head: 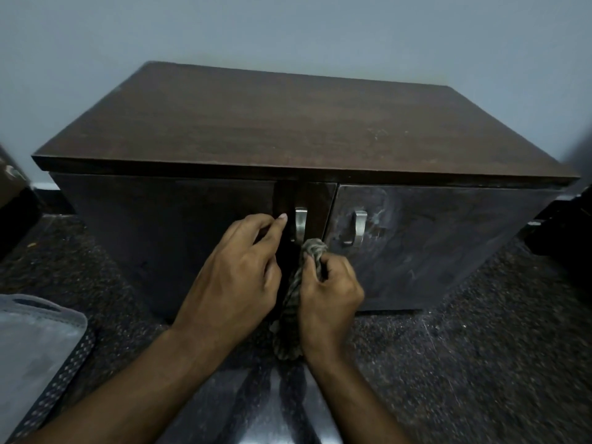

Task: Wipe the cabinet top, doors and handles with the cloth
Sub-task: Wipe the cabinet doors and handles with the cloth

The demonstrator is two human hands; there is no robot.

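I am gripping the bunched grey-brown cloth (312, 251) in my right hand (330, 283), just below the upright steel handle (300, 224), left hand's (237, 274) fingers (278, 221) loosely curled beside it, holding nothing I can see.

Cabinet (288, 123): I found it standing on the floor (480, 331), its back against the wall (288, 27). Two doors on its front: left door (160, 225), right door (432, 245). Left handle (300, 224) sat near the left door's right edge; right handle (358, 227) near the right door's left edge. My left hand (238, 274) lay before the left door, just left of its handle. My right hand (326, 293) held the cloth (312, 249) just below that handle. A mat (32, 341) lay at the floor's near-left.
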